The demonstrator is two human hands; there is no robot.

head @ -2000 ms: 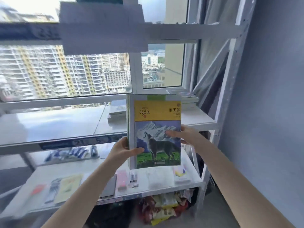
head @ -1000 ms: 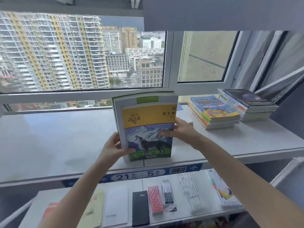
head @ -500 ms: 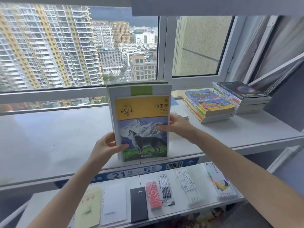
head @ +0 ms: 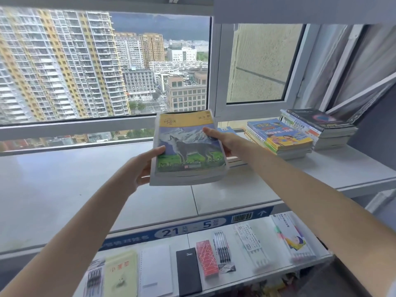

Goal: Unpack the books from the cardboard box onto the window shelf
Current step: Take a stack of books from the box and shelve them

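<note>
A stack of books with a wolf cover on top (head: pixel 188 150) is tilted back almost flat, held just above the white window shelf (head: pixel 64 183). My left hand (head: pixel 142 168) grips its left edge, thumb on the cover. My right hand (head: pixel 225 142) holds the right edge with fingers across the cover. Two piles of books lie on the shelf to the right: a colourful pile (head: pixel 280 137) and a dark-topped pile (head: pixel 319 127). The cardboard box is out of view.
The window frame (head: pixel 212 71) rises right behind the shelf. A lower shelf (head: pixel 265 271) carries notebooks, a black diary (head: pixel 188 273), pen packs and a red box. A grey wall stands at the right (head: pixel 377 125).
The stack of books stood upright before me; now it is tipped back nearly flat and carried forward over the window shelf. Both hands keep their hold.
</note>
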